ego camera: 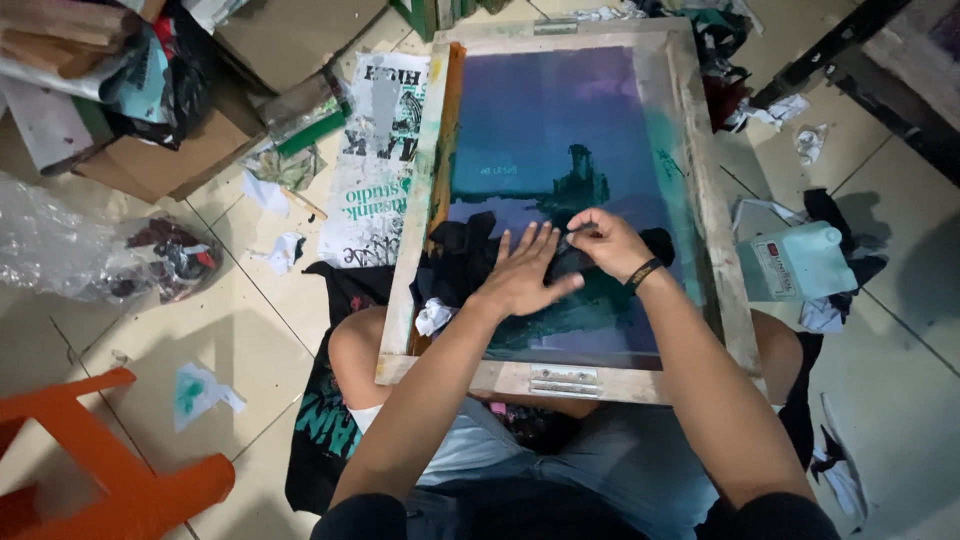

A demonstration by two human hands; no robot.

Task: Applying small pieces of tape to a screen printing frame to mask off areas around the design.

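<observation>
A wooden-framed printing screen (712,230) with purple and green mesh rests across my lap. On the mesh lies a black cloth (470,260). My left hand (520,280) presses flat on the cloth, fingers spread. My right hand (605,240), with a black wristband, pinches a fold of the same black cloth near the screen's middle. A wooden squeegee (445,140) leans along the frame's left inner edge. A crumpled white scrap (433,317) sits at the lower left inside the frame.
An orange plastic stool (110,470) lies at lower left. A white plastic jug (800,262) stands right of the frame. A printed sheet (375,160), cardboard boxes (160,165), a clear bag (90,255) and paper scraps litter the tiled floor.
</observation>
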